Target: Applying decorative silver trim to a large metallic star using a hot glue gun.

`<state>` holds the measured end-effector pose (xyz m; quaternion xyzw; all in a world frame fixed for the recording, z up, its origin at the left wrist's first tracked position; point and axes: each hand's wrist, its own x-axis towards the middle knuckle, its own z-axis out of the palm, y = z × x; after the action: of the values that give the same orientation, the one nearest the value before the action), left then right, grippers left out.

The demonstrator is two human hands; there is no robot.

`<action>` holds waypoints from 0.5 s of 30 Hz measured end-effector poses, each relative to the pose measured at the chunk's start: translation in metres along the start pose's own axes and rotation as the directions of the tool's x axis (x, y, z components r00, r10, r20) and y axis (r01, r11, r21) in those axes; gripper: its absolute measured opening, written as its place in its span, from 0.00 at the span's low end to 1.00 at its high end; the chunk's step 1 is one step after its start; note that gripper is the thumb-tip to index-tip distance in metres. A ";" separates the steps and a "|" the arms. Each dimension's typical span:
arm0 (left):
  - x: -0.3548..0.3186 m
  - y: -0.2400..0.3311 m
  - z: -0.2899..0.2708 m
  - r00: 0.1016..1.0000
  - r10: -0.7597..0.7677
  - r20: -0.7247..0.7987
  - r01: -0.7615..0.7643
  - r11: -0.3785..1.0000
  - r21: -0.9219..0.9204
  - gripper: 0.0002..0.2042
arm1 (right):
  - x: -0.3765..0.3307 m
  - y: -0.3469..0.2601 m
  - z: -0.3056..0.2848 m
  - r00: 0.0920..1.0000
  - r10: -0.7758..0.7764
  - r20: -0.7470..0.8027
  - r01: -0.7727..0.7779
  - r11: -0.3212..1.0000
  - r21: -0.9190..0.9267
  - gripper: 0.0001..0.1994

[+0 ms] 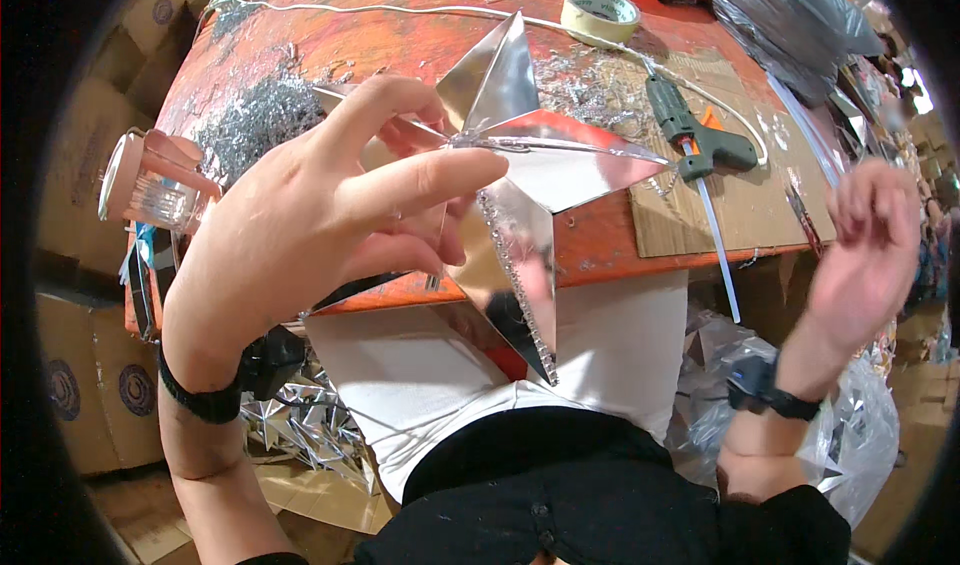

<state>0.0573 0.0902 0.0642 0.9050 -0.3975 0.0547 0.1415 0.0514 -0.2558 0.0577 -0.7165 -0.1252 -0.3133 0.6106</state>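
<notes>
Holding the shiny silver star (510, 165) over the orange table's (400, 35) edge, your left hand (310, 225) pinches it with curled fingers. Your right hand (865, 250) hangs open, empty, near the glue gun (695, 130).

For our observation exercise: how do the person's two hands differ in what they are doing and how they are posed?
The left hand grips a silver foil star over the table edge; the right hand holds nothing. The left hand shows its back with fingers curled on the star; the right hand hangs off to the side, blurred, fingers loose. Both wrists wear black straps.
</notes>
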 end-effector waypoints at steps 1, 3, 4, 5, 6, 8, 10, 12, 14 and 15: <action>0.004 0.002 -0.003 0.999 -0.025 0.023 0.025 1.000 -0.001 0.33 | 0.002 -0.003 -0.039 0.981 0.051 0.188 -0.088 0.977 0.192 0.13; 0.007 0.005 -0.006 0.998 -0.065 0.010 0.065 0.998 -0.016 0.33 | -0.014 -0.002 -0.067 0.962 0.187 0.198 -0.114 0.937 -0.331 0.11; 0.005 0.005 -0.006 0.993 -0.114 -0.012 0.113 0.993 -0.039 0.34 | -0.024 0.004 -0.071 0.948 0.265 0.178 -0.131 0.831 -0.541 0.10; 0.002 0.002 -0.004 0.991 -0.133 -0.021 0.132 0.991 -0.030 0.36 | -0.030 0.004 -0.072 0.877 0.400 0.267 -0.180 0.788 -0.589 0.10; 0.002 0.000 -0.003 0.992 -0.125 -0.019 0.124 0.992 -0.029 0.36 | -0.034 0.001 -0.074 0.783 0.526 0.332 -0.214 0.729 -0.650 0.10; 0.003 -0.003 -0.003 0.992 -0.127 -0.016 0.125 0.989 -0.084 0.35 | -0.043 0.011 -0.086 0.654 0.665 0.360 -0.183 0.601 -0.778 0.11; 0.005 -0.002 -0.004 0.989 -0.145 -0.009 0.144 0.983 -0.110 0.35 | -0.050 0.013 -0.091 0.584 0.747 0.318 -0.171 0.496 -0.851 0.08; 0.005 0.000 -0.003 0.986 -0.168 -0.001 0.166 0.977 -0.136 0.35 | -0.056 0.016 -0.090 0.639 0.709 0.300 -0.172 0.511 -0.842 0.08; 0.005 0.002 0.001 0.974 -0.213 -0.074 0.183 0.940 -0.289 0.36 | -0.062 0.021 -0.089 0.690 0.668 0.279 -0.171 0.524 -0.834 0.09; 0.005 0.002 -0.002 0.974 -0.214 -0.070 0.186 0.942 -0.280 0.36 | -0.064 0.024 -0.087 0.738 0.603 0.304 -0.141 0.578 -0.804 0.10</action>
<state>0.0590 0.0857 0.0677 0.9089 -0.2996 0.0300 0.2886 -0.0105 -0.3311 0.0045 -0.9658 0.0045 0.0266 0.2580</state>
